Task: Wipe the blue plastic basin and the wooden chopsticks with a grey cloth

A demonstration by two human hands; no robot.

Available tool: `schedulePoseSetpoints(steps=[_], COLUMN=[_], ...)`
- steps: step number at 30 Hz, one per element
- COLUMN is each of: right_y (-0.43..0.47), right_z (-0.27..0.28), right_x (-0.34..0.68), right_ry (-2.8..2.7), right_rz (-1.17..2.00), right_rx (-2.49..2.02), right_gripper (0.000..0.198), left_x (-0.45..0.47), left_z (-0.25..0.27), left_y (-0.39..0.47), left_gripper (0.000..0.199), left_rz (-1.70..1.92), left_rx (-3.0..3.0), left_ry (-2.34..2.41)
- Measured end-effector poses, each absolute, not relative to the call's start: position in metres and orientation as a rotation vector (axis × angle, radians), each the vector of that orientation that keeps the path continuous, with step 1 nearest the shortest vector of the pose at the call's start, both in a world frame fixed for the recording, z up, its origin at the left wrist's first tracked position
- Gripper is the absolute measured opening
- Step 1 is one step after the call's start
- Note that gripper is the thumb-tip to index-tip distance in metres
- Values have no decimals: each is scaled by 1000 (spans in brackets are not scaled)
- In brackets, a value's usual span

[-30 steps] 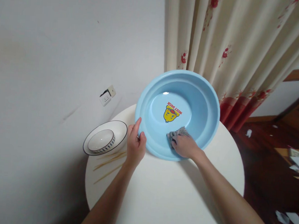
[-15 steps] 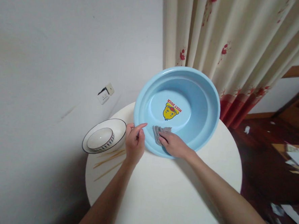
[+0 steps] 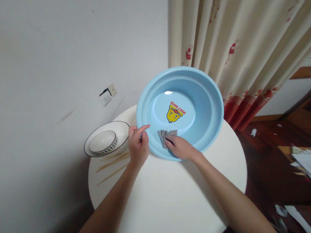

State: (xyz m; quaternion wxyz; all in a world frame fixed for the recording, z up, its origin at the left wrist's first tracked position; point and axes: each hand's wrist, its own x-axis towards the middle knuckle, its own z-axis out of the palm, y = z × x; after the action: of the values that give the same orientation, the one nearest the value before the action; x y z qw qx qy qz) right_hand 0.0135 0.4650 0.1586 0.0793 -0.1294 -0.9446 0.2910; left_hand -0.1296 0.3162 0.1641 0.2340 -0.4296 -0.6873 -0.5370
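A light blue plastic basin [image 3: 210, 109] with a yellow duck print on its floor sits on a round white table. My left hand [image 3: 138, 147] is closed on the basin's near-left rim, its index finger stretched over the edge. A crumpled grey cloth [image 3: 162, 135] is in my right hand [image 3: 180, 147], pressed against the basin's near inner wall. To the left of my left hand, a small bowl [image 3: 102, 140] stands in a large dark-rimmed white oval dish [image 3: 123, 130]. Several chopsticks [image 3: 113, 163] lie beside the dish, partly hidden behind my left hand.
The round white table [image 3: 163, 198] stands against a white wall with a socket [image 3: 105, 97]. Behind the basin hangs a cream and red curtain [image 3: 210, 39]. Papers [image 3: 309, 163] are at the right, and scraps lie on the dark floor.
The whole view has shifted slightly. Within the basin, the cloth and my right hand have moved a little to the right. My left hand keeps its place on the rim.
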Motion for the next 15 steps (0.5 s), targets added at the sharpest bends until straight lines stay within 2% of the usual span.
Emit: schedulePoseSetpoints(steps=[3, 6, 12, 15], right_y=[460, 462, 484, 490], right_z=[159, 160, 165, 164], right_x=[12, 15, 27, 28], right_ry=[-2701, -2750, -2972, -2900], right_rz=[1004, 956, 358, 259], right_rx=[-235, -312, -916, -1034], right_gripper=[41, 42, 40, 38], left_x=[-130, -129, -129, -129], left_z=[165, 166, 166, 166], left_y=[316, 317, 317, 318], left_gripper=[33, 34, 33, 33], left_rz=[-1478, -1503, -1513, -1538], left_rx=[-1167, -1150, -1113, -1120], left_ry=[-1893, -1899, -1906, -1906])
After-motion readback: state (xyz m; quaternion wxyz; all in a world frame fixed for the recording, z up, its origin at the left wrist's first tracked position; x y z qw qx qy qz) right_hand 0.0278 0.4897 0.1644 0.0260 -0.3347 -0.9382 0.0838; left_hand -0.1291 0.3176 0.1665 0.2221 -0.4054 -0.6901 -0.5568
